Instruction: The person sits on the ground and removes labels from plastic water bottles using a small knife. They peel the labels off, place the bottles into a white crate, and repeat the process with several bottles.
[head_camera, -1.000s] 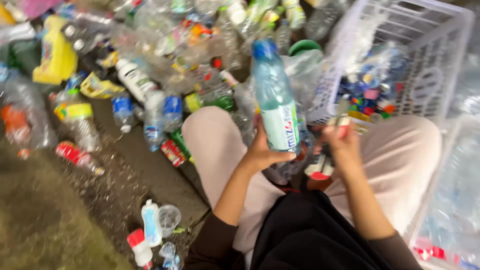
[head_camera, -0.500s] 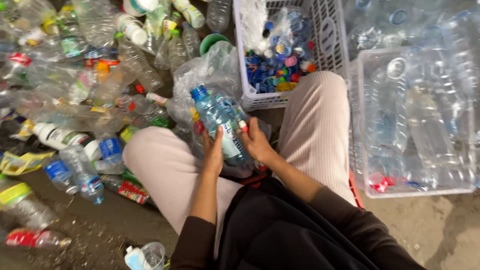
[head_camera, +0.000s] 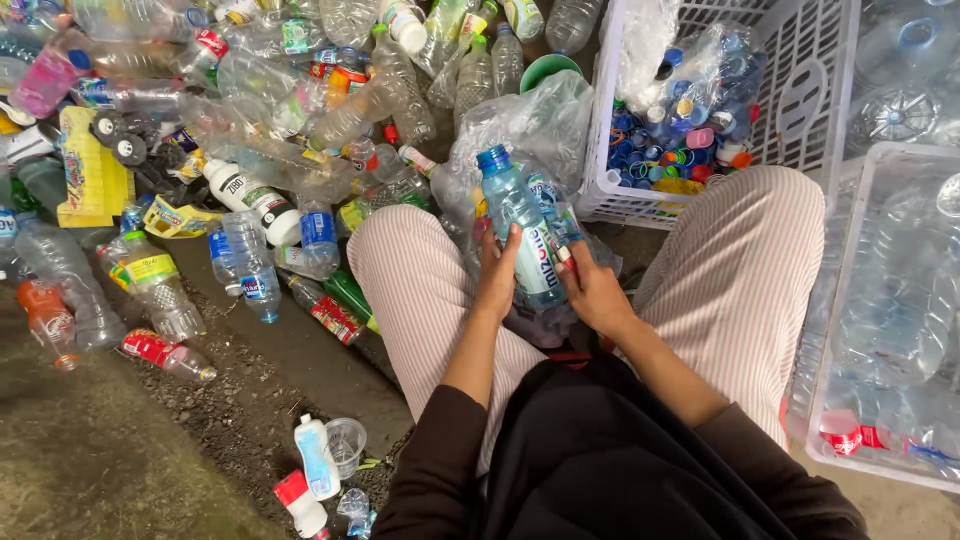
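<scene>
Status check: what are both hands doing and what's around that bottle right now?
Left hand and right hand: both grip the blue-capped bottle between the knees. Clear bag right behind it. Cap basket beyond the right knee.

Seated person in dark top and striped trousers

A black long-sleeved top with sleeves pushed up to the elbows leaves the forearms bare down to the left hand (head_camera: 497, 275) and right hand (head_camera: 592, 292); pale trousers carry fine vertical pinstripes toward 12 o'clock.
</scene>
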